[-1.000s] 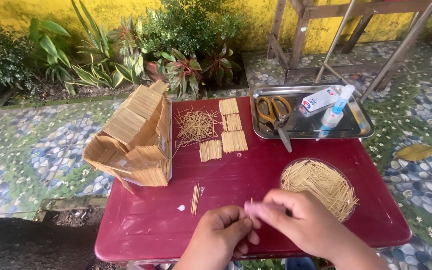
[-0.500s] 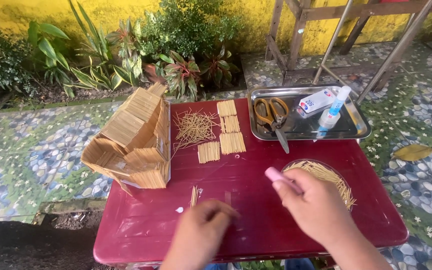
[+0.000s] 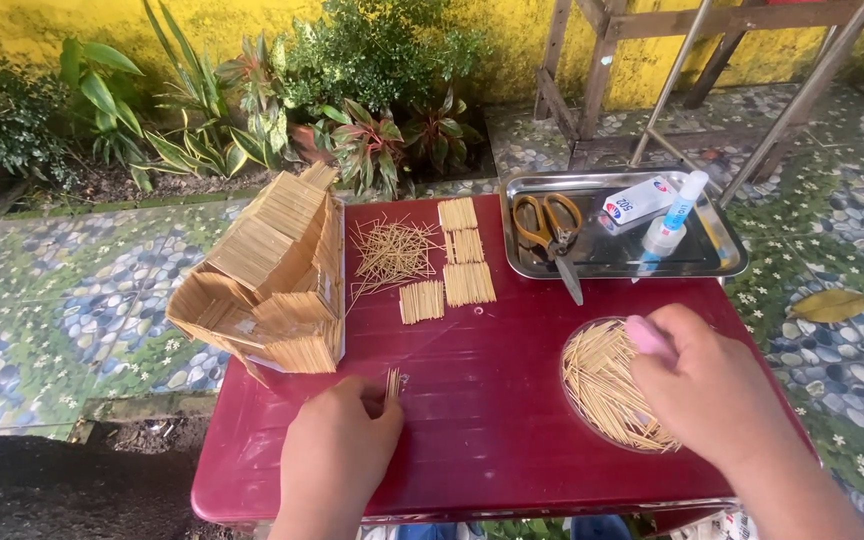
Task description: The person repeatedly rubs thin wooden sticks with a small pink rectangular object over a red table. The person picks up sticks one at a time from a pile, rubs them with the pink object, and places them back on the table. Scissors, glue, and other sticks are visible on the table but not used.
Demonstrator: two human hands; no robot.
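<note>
Left hand (image 3: pixel 337 455) fingers curled shut, pinching a small toothpick bundle (image 3: pixel 392 383) at its fingertips, right hand (image 3: pixel 717 395) over the toothpick pile (image 3: pixel 607 385), gripping a pink object (image 3: pixel 647 335)

The right hand (image 3: pixel 717 400) hides part of the toothpick pile (image 3: pixel 607 385).

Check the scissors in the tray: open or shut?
Shut. The scissors lie flat in the metal tray, orange handles side by side, blades together as one point over its front rim.
</note>
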